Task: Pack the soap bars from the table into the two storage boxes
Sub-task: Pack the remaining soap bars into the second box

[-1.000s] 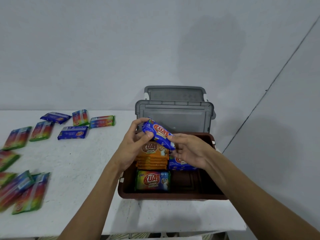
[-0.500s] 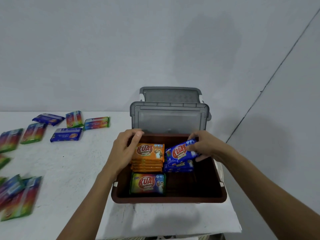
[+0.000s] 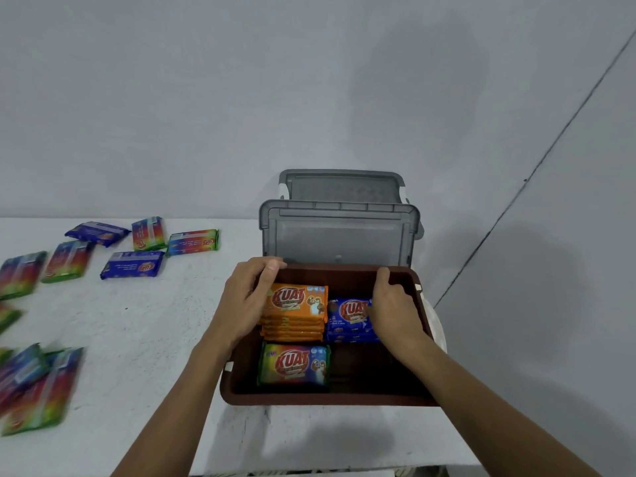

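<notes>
Nearest, just inside the front wall of the brown storage box (image 3: 309, 400): one multicoloured soap bar (image 3: 294, 364), flat, label up, long axis left to right; front-right quarter beside it bare.

Further in, left: orange stack (image 3: 297, 313) of several bars, with the left hand (image 3: 246, 301) against its left end, fingers curled over the far-left corner and touching the top of the pile.

Further in, right: blue stack (image 3: 347, 333), lower than the orange one and just beside it, long axis likewise left to right. Right hand (image 3: 394, 309) on its right end, fingers bent down round the top blue bar (image 3: 347, 309), apparently seating it.

Behind the box: grey lid (image 3: 339, 235) standing upright, second grey lid (image 3: 340, 185) behind that.

Out on the table (image 3: 155, 339), well left of the box: loose soap bars (image 3: 69, 261), among them a blue loose bar (image 3: 132, 265) lying crosswise. Probably calls for a leftward reach next, best made with the nearer left hand.
</notes>
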